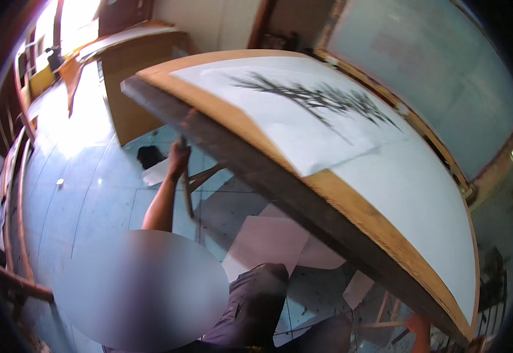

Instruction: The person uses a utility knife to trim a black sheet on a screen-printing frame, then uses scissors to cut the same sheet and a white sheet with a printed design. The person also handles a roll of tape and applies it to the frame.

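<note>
Your left hand point(180, 154) is meeting the dark edge point(303, 207) of a wooden board point(356, 207) near its far left corner; your right hand point(419, 323) is sitting by the near right corner. Finger closure is remaining unclear. White paper point(427, 194) bearing a dark branch drawing point(315, 97) is covering the board; pale sheets point(265, 241) are lying below.

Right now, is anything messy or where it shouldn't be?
Yes, a bit. Loose sheets lie on the tiled floor below the edge of the big board. That looks odd because somebody could step on them. Dark specks dot the tiles too.
</note>
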A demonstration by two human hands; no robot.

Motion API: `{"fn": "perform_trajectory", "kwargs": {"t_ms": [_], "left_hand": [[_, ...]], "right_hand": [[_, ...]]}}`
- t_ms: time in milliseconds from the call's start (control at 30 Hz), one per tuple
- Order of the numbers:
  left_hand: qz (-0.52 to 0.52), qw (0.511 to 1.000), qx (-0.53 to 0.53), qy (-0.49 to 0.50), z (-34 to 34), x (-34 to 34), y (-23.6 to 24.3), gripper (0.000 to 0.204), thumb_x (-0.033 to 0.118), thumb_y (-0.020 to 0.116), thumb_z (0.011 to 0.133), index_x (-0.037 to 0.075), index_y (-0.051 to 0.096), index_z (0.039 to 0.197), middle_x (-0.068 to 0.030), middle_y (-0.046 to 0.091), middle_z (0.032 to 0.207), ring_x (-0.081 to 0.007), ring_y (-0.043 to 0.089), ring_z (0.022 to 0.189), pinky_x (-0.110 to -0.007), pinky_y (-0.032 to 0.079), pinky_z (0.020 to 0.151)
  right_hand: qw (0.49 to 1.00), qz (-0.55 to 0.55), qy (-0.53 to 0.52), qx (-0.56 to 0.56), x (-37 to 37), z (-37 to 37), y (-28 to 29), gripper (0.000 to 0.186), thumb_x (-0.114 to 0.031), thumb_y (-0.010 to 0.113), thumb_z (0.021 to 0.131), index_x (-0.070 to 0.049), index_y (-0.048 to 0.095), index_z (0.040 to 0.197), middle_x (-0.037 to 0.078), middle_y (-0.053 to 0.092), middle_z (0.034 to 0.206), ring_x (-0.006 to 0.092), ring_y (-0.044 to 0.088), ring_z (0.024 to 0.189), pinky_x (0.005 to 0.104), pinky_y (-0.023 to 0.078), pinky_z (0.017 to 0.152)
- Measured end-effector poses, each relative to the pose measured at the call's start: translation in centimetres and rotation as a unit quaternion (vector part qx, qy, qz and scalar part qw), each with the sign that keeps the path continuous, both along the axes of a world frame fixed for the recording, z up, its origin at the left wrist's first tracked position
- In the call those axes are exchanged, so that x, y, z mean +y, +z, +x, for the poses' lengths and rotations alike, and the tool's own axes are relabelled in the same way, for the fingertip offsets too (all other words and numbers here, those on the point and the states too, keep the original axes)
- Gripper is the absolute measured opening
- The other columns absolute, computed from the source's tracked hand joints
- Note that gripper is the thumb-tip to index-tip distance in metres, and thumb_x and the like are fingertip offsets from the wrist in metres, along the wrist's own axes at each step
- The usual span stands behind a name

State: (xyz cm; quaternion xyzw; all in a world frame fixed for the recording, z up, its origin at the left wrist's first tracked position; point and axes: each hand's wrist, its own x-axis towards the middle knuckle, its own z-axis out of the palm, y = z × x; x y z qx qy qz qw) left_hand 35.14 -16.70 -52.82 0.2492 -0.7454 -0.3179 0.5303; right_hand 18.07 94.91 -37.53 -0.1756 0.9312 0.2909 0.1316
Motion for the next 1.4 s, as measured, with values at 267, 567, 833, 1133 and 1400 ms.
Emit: {"fn": "perform_trajectory", "kwargs": {"t_ms": [267,567,833,1133,1400], "left_hand": [[0.095,0.993,0.013,-0.062,-0.8,3.6,3.1,0.034,0.023,0.067,0.084,-0.001,0.057,0.106,-0.0208,0.062,0.097,-0.0319,0.059,0.092,-0.043,0.045,0.080],[0.111,0.989,-0.014,-0.095,0.0,3.4,2.2,0.041,0.021,0.068,0.084,-0.002,0.054,0.116,-0.0209,0.061,0.110,-0.0306,0.057,0.105,-0.042,0.043,0.090],[0.061,0.953,-0.235,-0.181,15.2,3.8,1.1,0.048,0.018,0.069,0.084,-0.003,0.052,0.124,-0.0210,0.060,0.121,-0.0294,0.054,0.117,-0.041,0.042,0.099],[0.260,0.554,-0.710,-0.349,43.0,32.4,15.8,0.056,0.043,0.071,0.083,0.008,0.056,0.125,-0.0150,0.064,0.111,-0.0268,0.059,0.101,-0.039,0.049,0.087],[0.117,0.569,-0.702,-0.412,26.9,42.2,47.5,0.050,0.043,0.068,0.085,0.006,0.060,0.118,-0.0171,0.067,0.105,-0.0314,0.065,0.096,-0.039,0.051,0.084]], "right_hand": [[0.998,-0.043,-0.048,0.024,-0.6,3.7,3.3,0.039,-0.042,0.063,0.080,-0.018,0.066,0.110,0.009,0.063,0.114,0.0329,0.057,0.108,0.0505,0.045,0.092],[0.995,-0.083,-0.058,0.025,-1.5,4.7,4.2,0.038,-0.043,0.065,0.077,-0.018,0.068,0.105,0.008,0.065,0.109,0.0326,0.059,0.103,0.0500,0.046,0.089],[0.985,-0.167,-0.031,-0.015,-2.5,3.9,1.5,0.037,-0.044,0.067,0.074,-0.018,0.069,0.100,0.007,0.066,0.105,0.0324,0.060,0.099,0.0495,0.047,0.086],[0.938,-0.309,-0.120,-0.100,-4.4,16.9,5.6,0.036,-0.045,0.070,0.072,-0.017,0.071,0.096,0.007,0.067,0.100,0.0321,0.062,0.095,0.0489,0.048,0.083],[0.782,-0.507,-0.312,-0.185,0.9,48.3,13.6,0.052,-0.053,0.080,0.058,-0.020,0.072,0.097,0.003,0.070,0.097,0.0236,0.065,0.089,0.0420,0.052,0.074]]}}
